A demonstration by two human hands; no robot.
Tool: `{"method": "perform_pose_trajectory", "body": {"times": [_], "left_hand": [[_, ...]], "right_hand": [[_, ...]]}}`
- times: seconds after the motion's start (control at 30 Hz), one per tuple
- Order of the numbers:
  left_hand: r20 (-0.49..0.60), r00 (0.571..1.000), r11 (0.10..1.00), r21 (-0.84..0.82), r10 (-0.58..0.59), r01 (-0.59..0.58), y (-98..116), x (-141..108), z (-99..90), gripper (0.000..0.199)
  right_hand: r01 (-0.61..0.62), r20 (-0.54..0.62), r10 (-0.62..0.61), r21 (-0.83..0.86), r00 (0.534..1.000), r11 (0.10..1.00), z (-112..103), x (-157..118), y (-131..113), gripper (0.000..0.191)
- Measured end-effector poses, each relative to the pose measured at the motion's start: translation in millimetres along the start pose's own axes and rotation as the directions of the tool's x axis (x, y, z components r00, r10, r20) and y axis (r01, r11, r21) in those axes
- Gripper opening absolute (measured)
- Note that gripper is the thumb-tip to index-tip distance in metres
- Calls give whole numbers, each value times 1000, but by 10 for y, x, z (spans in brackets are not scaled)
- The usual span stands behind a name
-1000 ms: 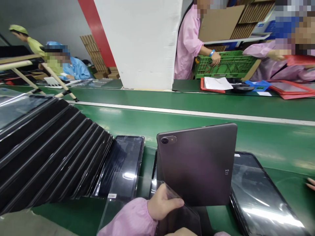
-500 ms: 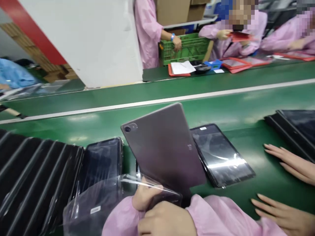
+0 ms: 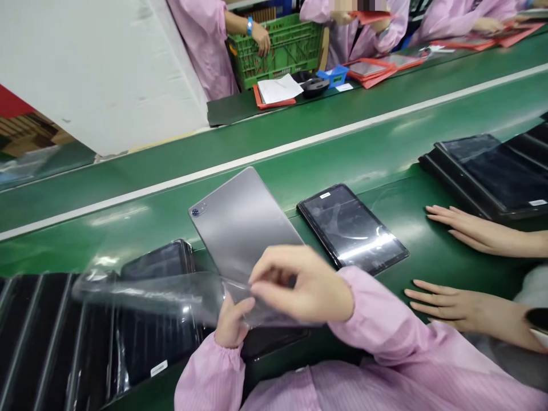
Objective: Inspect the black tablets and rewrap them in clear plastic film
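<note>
A grey tablet (image 3: 248, 222) is tilted up in front of me, its back and corner camera facing me. My left hand (image 3: 233, 322) is closed at its lower left edge, thumb on top, gripping the tablet together with clear plastic film (image 3: 171, 291). The film trails leftward over dark tablets. With thumb and forefinger, my right hand (image 3: 302, 285) pinches the film over the tablet's lower part. Below the hands lies a dark flat item (image 3: 274, 341), mostly hidden. Right of the grey tablet, a film-wrapped tablet (image 3: 353, 228) rests screen up on the green surface.
A row of black wrapped tablets (image 3: 43, 337) leans at the left, with one wrapped tablet (image 3: 156, 319) at its end. More tablets (image 3: 492, 177) are piled at the right. Another person's hands (image 3: 458, 305) lie near. People in pink sit across, near a green crate (image 3: 278, 48).
My right hand has risen from the bottom edge to the film over the tablet. The film now stretches higher and further left. The whole view has shifted toward the right.
</note>
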State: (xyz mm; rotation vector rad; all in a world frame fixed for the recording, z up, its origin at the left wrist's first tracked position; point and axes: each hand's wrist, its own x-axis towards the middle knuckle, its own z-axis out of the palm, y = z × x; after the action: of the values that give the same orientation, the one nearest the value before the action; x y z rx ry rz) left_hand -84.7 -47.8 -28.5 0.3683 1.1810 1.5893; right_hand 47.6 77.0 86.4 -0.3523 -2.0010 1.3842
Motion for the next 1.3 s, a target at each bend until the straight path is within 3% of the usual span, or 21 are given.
{"method": "perform_pose_trajectory", "body": {"times": [0.1,0.2,0.33,0.4,0.47,0.53,0.63,0.7,0.77,0.8,0.87,0.9,0.93,1.0,1.07,1.13,1.17,1.2,1.27,1.3], "left_hand": [[-99,991,995,-48,-91,86,-14,36,-29,63],[-135,984,993,-40,-113,109,-29,71,-50,69],[-115,988,994,-56,-100,94,-38,102,-48,70],[-86,991,993,-66,-100,94,-28,98,-36,71],[-48,993,993,-61,-106,103,-6,80,-13,69],[20,992,991,-43,-123,124,26,58,22,65],[187,974,991,29,-131,128,79,45,86,62],[237,964,990,98,-119,99,118,39,122,67],[178,982,990,135,-60,36,164,6,146,72],[139,990,991,131,-16,-3,191,-27,155,72],[119,991,994,81,62,-72,243,-124,169,68],[137,987,996,39,79,-85,265,-184,173,67],[139,986,996,-10,90,-89,281,-244,175,67],[50,996,993,-89,80,-76,294,-347,166,68],[-126,991,993,-104,37,-51,280,-397,135,66],[-277,961,998,-59,-12,-4,251,-381,91,58],[-328,944,999,-26,-26,18,235,-351,70,55],[-361,932,1000,5,-26,30,220,-312,55,53],[-388,922,998,55,-12,36,200,-220,44,50],[-380,925,996,84,6,28,195,-178,48,49]], "right_hand": [[-97,-218,81,-62,973,993,-376,110,-20,3],[-135,-449,61,-134,892,982,-660,126,-1,5],[-228,-603,146,-61,785,972,-775,56,203,8],[-318,-524,313,83,792,944,-691,8,355,26],[-427,-304,473,207,827,880,-563,-43,467,42],[-492,-123,528,236,840,838,-467,-87,480,45],[-523,-78,542,181,837,833,-478,-96,274,43],[-520,-87,520,27,850,854,-539,-51,29,40],[-469,-90,465,-296,881,832,-533,14,-232,36],[-426,-86,443,-487,892,763,-479,43,-348,36],[-330,-63,451,-773,890,542,-265,68,-520,39],[-276,-36,461,-841,887,466,-119,60,-568,40],[-215,17,453,-863,891,457,34,37,-591,40],[-76,219,394,-788,893,610,294,-45,-559,34],[-16,376,310,-615,873,788,410,-141,-426,27],[-91,269,258,-508,928,857,351,-221,-192,28],[-178,108,259,-482,960,858,273,-252,-42,32],[-275,-73,272,-461,959,844,180,-277,124,38],[-479,-300,388,-348,871,806,6,-322,463,48],[-526,-308,439,-312,844,791,-52,-346,615,54]]}}
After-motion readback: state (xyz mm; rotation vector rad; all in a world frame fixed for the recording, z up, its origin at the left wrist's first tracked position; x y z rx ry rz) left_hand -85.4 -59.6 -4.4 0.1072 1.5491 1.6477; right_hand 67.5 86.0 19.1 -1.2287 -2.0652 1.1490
